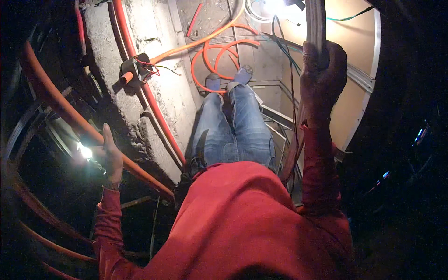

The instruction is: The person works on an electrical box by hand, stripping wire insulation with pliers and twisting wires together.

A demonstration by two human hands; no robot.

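My left hand (110, 154) has its fingers stretched out against a thick orange conduit (65, 109) that slants down along the left side, with a bright light (85, 151) just beside it. My right hand (323, 77) is wrapped round an upright grey rail or bar (315, 21) at the upper right. Below me are my legs in jeans and my shoes on a pale floor (207, 25), near loops of thin orange tubing (193, 70).
A concrete beam (163, 116) carries a red conduit (154, 102) and a dark junction box (140, 70) with loose wires. Green and dark cables (294, 65) hang near a beige panel (359, 56) at the right. A metal frame (275, 114) lies beside my legs. Both outer sides are dark.
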